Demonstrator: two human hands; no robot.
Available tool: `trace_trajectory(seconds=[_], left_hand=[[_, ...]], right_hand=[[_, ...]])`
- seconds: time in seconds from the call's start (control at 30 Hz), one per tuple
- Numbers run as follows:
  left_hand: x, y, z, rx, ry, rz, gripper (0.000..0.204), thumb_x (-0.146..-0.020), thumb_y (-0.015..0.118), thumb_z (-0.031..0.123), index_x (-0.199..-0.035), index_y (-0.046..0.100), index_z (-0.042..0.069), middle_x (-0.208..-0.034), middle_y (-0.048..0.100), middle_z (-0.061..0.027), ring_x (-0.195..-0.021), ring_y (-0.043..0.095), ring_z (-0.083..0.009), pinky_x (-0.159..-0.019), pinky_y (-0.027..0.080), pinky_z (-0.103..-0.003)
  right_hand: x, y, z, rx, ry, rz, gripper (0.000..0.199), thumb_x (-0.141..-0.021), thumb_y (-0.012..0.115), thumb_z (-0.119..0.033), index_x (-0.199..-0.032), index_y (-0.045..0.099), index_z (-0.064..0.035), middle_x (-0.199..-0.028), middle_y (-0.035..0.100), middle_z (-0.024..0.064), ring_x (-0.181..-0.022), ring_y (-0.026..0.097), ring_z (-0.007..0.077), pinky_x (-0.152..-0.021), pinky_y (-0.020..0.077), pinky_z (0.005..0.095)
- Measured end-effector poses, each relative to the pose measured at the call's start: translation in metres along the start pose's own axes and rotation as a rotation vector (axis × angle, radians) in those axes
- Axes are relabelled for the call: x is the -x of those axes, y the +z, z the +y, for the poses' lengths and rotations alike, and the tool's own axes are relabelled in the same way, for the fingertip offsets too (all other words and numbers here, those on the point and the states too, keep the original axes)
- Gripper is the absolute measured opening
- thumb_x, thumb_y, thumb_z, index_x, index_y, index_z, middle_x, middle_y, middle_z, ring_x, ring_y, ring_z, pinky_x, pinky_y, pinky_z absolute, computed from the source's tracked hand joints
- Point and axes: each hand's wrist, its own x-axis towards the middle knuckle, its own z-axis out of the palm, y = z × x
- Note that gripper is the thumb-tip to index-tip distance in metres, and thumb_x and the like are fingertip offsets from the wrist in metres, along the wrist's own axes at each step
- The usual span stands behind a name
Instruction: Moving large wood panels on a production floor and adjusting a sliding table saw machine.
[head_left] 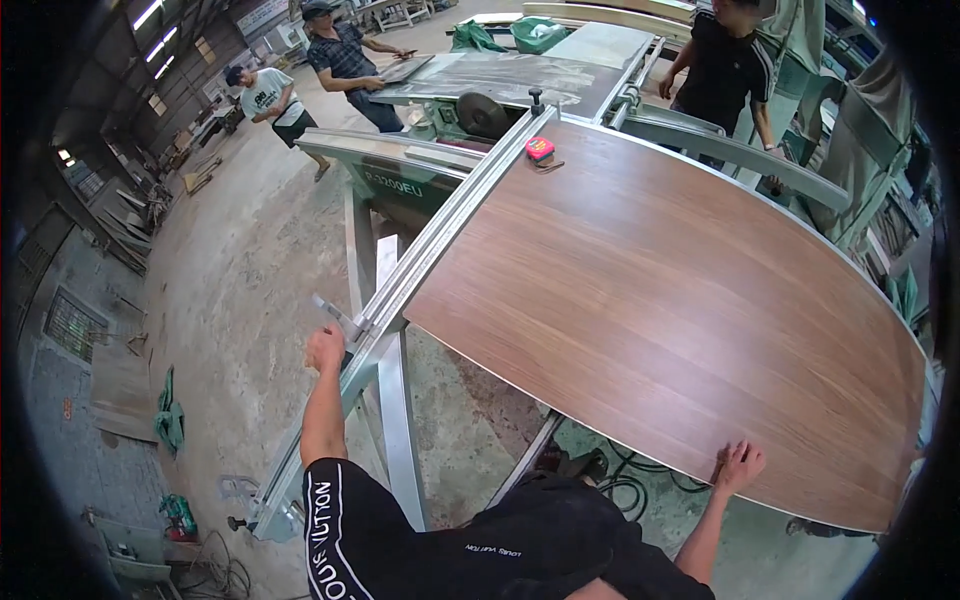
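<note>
A large wood-grain panel [650, 310] lies flat in front of me, its left edge along a long aluminium fence rail [435, 250]. My right hand [740, 467] rests on the panel near its close edge, fingers apart and holding nothing. Over at the rail, my left hand [325, 348] is closed beside a metal stop [340, 315]; what its fingers hold is hidden. A pink tape measure [540, 149] sits on the panel's far left corner, next to the rail.
Beyond the panel stands a sliding table saw with a dark round blade [483, 116] and grey table [500, 76]. One person [345, 60] leans at its far left, another [268, 100] stands behind. A person in black [722, 65] is at the far right. Cables [630, 480] lie below.
</note>
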Motion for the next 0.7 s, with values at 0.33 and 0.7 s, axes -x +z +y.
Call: trace_trajectory(seconds=[0.33,0.7], left_hand=[[0.001,-0.001,0.000,0.006,-0.017,0.028,0.041,-0.082,0.045,0.042,-0.094,0.071,0.012,-0.100,0.068,-0.0159,-0.095,0.064,-0.0362,-0.081,0.046,-0.054],[-0.006,0.010,-0.003,0.005,-0.037,0.007,0.041,-0.082,0.045,0.041,-0.096,0.071,0.012,-0.101,0.068,-0.0163,-0.097,0.063,-0.0362,-0.083,0.043,-0.058]], right_hand=[[0.000,-0.009,-0.009,-0.005,0.016,-0.035,0.019,-0.089,0.058,-0.022,-0.090,0.059,-0.0037,-0.092,0.054,0.0160,-0.087,0.051,0.0349,-0.076,0.0407,0.0449],[0.000,-0.010,-0.011,-0.052,0.032,-0.056,0.019,-0.087,0.060,-0.022,-0.092,0.059,-0.0031,-0.092,0.052,0.0166,-0.088,0.049,0.0334,-0.075,0.0400,0.0447]])
